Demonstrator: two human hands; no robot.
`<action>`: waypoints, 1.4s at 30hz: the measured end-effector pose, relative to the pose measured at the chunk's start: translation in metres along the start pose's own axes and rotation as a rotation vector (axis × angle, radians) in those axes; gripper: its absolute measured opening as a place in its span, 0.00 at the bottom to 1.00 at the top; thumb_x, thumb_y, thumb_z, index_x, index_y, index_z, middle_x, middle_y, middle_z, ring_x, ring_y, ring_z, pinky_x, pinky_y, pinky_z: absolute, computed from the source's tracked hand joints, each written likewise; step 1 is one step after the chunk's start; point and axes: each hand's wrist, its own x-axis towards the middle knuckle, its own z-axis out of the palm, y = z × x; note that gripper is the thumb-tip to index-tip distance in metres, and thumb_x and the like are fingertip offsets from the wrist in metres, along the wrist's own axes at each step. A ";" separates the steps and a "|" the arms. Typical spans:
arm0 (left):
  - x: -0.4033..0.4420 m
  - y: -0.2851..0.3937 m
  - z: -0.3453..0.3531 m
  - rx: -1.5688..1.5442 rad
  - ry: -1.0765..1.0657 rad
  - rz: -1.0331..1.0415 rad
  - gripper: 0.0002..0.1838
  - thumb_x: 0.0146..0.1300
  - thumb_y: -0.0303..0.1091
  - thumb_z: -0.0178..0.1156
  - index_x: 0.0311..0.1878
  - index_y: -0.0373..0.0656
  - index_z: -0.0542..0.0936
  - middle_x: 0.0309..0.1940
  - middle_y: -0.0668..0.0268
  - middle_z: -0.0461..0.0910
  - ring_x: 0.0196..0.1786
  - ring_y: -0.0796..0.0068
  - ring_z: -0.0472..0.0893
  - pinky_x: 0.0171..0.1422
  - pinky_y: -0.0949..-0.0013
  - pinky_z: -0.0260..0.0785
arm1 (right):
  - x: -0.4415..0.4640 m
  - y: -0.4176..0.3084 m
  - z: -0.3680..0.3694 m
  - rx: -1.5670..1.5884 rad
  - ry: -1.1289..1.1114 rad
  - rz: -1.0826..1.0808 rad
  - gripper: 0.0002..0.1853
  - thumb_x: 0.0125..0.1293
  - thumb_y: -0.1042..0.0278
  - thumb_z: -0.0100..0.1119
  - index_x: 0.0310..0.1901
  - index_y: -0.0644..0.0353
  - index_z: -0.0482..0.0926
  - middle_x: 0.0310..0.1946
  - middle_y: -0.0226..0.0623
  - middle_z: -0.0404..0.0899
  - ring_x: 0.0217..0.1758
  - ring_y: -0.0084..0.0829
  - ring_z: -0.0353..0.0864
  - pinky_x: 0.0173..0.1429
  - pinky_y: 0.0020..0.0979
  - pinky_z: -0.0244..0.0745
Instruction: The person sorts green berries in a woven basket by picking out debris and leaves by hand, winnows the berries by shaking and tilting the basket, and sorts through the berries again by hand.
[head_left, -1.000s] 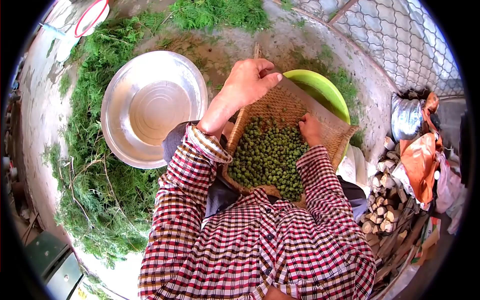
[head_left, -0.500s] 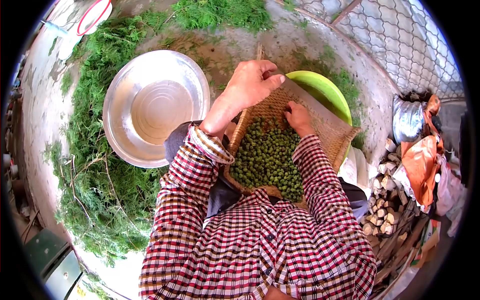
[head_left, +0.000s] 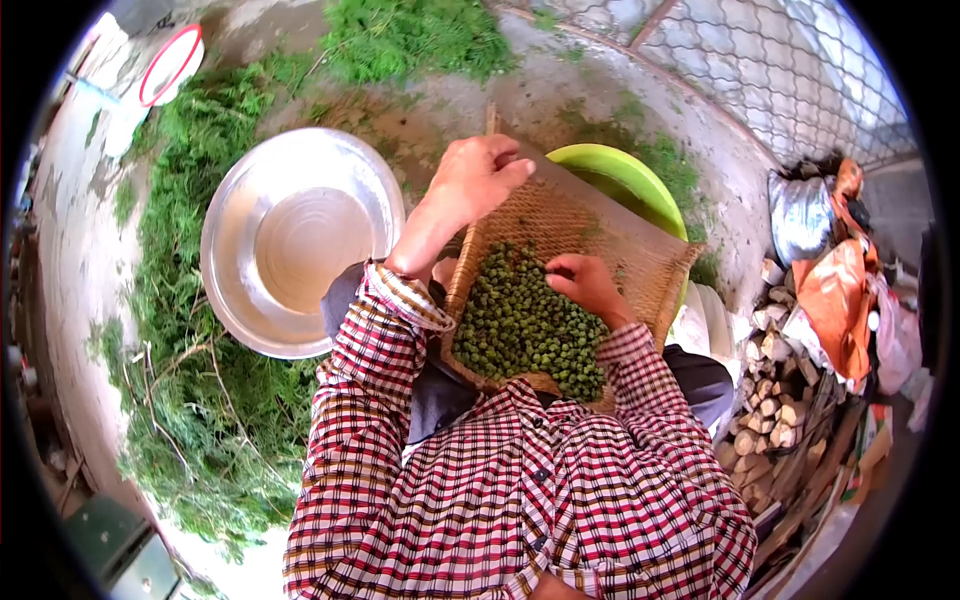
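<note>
A woven basket (head_left: 607, 228), shaped like a scoop, lies tilted across my lap. Many small, round, knobbly green pods or cones (head_left: 525, 330) are heaped in its near part. Over the basket's upper left rim hangs my left hand (head_left: 470, 182), fingers curled and thumb pointing right; whether it grips anything is hidden. My right hand (head_left: 590, 285) is at the right side of the heap, thumb and fingertips drawn together near the pods. Anything between those fingertips is too small to make out.
Left of the basket stands a wide metal basin (head_left: 300, 250). A lime-green tub (head_left: 655, 190) sits beyond the basket's far right edge. Cut green branches (head_left: 210, 410) cover the ground at left, more (head_left: 415, 40) lie ahead. Firewood (head_left: 770, 415) and an orange bag (head_left: 835, 310) are at right.
My right hand has come back toward me over the heap, its fingertips now lower in the basket. My left hand stays by the rim. The whole view has shifted slightly.
</note>
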 end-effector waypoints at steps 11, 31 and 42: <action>-0.028 -0.082 0.050 0.530 0.093 -0.067 0.30 0.50 0.41 0.61 0.55 0.36 0.67 0.35 0.45 0.78 0.43 0.47 0.77 0.47 0.54 0.69 | -0.149 0.085 -0.046 -0.370 0.692 0.632 0.42 0.47 0.57 0.67 0.62 0.62 0.58 0.53 0.54 0.70 0.55 0.48 0.69 0.59 0.39 0.64; -0.056 -0.106 0.071 0.531 -0.027 0.010 0.23 0.51 0.33 0.55 0.49 0.37 0.63 0.29 0.38 0.76 0.35 0.37 0.75 0.40 0.45 0.67 | -0.157 0.112 -0.033 -0.255 0.841 0.520 0.44 0.52 0.64 0.58 0.67 0.63 0.45 0.41 0.62 0.73 0.40 0.57 0.74 0.43 0.46 0.70; -0.066 -0.055 0.060 0.459 0.144 0.131 0.35 0.50 0.34 0.57 0.61 0.35 0.57 0.30 0.41 0.77 0.34 0.40 0.76 0.38 0.48 0.69 | -0.176 0.053 -0.055 -0.149 1.010 0.380 0.44 0.53 0.67 0.59 0.67 0.68 0.43 0.29 0.58 0.75 0.30 0.54 0.75 0.35 0.44 0.71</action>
